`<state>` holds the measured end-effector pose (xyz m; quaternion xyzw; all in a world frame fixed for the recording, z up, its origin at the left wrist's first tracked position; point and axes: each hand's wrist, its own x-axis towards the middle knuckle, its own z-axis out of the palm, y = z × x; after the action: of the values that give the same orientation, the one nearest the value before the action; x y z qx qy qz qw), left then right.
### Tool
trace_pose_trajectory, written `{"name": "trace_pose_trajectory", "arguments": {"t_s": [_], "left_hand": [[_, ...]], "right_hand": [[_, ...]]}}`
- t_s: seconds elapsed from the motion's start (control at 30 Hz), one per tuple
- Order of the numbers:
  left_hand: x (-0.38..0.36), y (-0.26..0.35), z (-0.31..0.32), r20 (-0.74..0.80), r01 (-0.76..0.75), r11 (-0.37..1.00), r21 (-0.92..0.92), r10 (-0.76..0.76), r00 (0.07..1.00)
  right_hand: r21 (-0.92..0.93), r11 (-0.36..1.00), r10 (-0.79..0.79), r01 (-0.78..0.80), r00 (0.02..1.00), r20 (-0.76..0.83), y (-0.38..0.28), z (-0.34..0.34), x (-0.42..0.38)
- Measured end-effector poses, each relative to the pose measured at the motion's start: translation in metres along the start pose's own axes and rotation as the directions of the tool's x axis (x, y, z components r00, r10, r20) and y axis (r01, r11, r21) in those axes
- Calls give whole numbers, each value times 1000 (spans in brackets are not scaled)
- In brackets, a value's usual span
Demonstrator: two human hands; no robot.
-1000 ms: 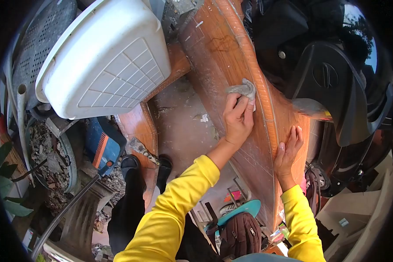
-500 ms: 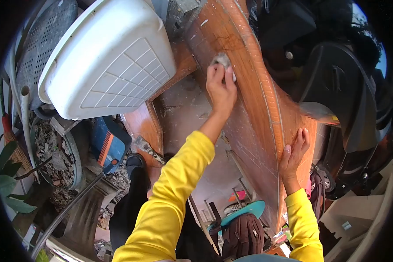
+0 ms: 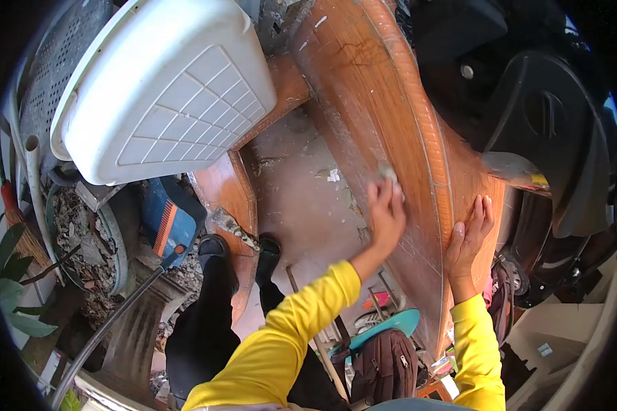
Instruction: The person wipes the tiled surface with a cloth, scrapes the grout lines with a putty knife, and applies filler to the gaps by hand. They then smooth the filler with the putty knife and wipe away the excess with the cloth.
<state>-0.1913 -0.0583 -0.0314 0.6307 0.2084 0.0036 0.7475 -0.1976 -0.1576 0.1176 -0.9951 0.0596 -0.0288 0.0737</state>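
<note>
My left hand (image 3: pixel 385 218) has its fingers closed on a small greyish-white wad (image 3: pixel 389 172). The wad is partly hidden and blurred, so its material cannot be made out. It presses on the reddish-brown wood-look panel (image 3: pixel 363 89), which is streaked with whitish dust. To the right, my right hand (image 3: pixel 469 240) lies flat on the same brown structure, beyond its raised rope-like edging (image 3: pixel 433 151). Those fingers are stretched out and hold nothing.
A white plastic basin (image 3: pixel 178 96) leans at upper left, above a blue dustpan (image 3: pixel 175 218). A black motorbike (image 3: pixel 548 137) stands at right. Below lie a brown backpack (image 3: pixel 387 366) and a teal object (image 3: pixel 391 323). Debris and a plant (image 3: pixel 17 301) are at left.
My left hand has slid down the brown panel, towards me and to the right, with the wad still in it. My right hand stays flat on the structure.
</note>
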Motion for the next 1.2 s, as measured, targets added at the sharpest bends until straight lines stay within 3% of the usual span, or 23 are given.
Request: {"name": "trace_pose_trajectory", "arguments": {"t_s": [0.1,0.13,0.17,0.23,0.33,0.37,0.4,0.43,0.47,0.5,0.57,0.63,0.67,0.7,0.73,0.83,0.9,0.97,1.0,1.07,1.1,1.13,1.2], "left_hand": [[132,25,-4,-157,-333,940,78,341,927],[179,38,-10,-148,-277,957,91,288,946],[232,20,-7,-279,-391,905,167,424,862],[274,2,-16,-300,-211,977,33,211,930],[203,-34,3,-332,-193,941,278,283,900],[149,-36,9,-288,-183,963,200,236,928],[90,-32,17,-288,-208,942,264,283,915],[35,-19,13,-159,-163,976,144,185,970],[-13,-6,6,43,6,1000,24,-7,999],[-18,-3,0,88,26,1000,-17,-24,996],[-23,-3,-5,179,68,993,-98,-49,983],[68,-34,3,-87,-124,984,126,135,987],[128,-23,-6,-97,-37,994,105,47,994],[182,-29,-15,-87,-116,982,148,129,988],[217,-30,-9,-256,-141,985,102,163,953],[193,-15,-5,-223,-122,989,81,137,965],[91,-29,15,-218,-233,966,113,253,943],[-35,-33,19,-74,-147,983,113,155,985],[-104,-61,23,26,94,994,50,-95,995],[-186,-74,-14,388,119,989,84,-142,910],[-214,-77,-35,494,200,976,83,-215,842],[-226,-75,-53,594,277,956,97,-279,754],[-215,-64,-87,637,284,929,236,-368,678]], "right_hand": [[-10,1000,1,-1,1000,1,2,1,-1],[-22,1000,-6,6,1000,0,2,1,-1],[-33,999,-12,12,1000,3,3,2,-1],[-19,1000,0,0,1000,6,3,2,-4],[18,1000,12,-11,1000,-17,0,7,1],[25,1000,17,-17,1000,-15,-1,4,-1],[-11,1000,7,-7,1000,-3,-1,1,-2],[-43,999,-6,6,1000,0,0,1,0],[-71,997,-16,17,1000,11,0,1,-1],[-56,998,-12,13,1000,5,0,1,-2],[-25,1000,-6,6,1000,-8,3,3,-3],[-38,999,-17,17,1000,-14,3,2,-3],[-49,999,-22,22,1000,-12,4,2,-3],[-45,999,-24,24,1000,-14,4,3,-4],[-43,999,-24,24,1000,-18,5,4,-4],[-56,998,-26,25,999,-22,3,2,-4],[-28,999,-32,30,998,-47,2,6,-4],[-32,999,-34,32,999,-42,2,4,-3],[-33,999,-32,31,999,-40,0,3,-4],[-33,999,-22,21,999,-37,0,1,-7],[-28,999,-20,19,999,-48,1,1,-5],[-23,999,-34,33,998,-61,3,1,-3],[-1,999,-38,38,996,-79,6,2,-6]]}}
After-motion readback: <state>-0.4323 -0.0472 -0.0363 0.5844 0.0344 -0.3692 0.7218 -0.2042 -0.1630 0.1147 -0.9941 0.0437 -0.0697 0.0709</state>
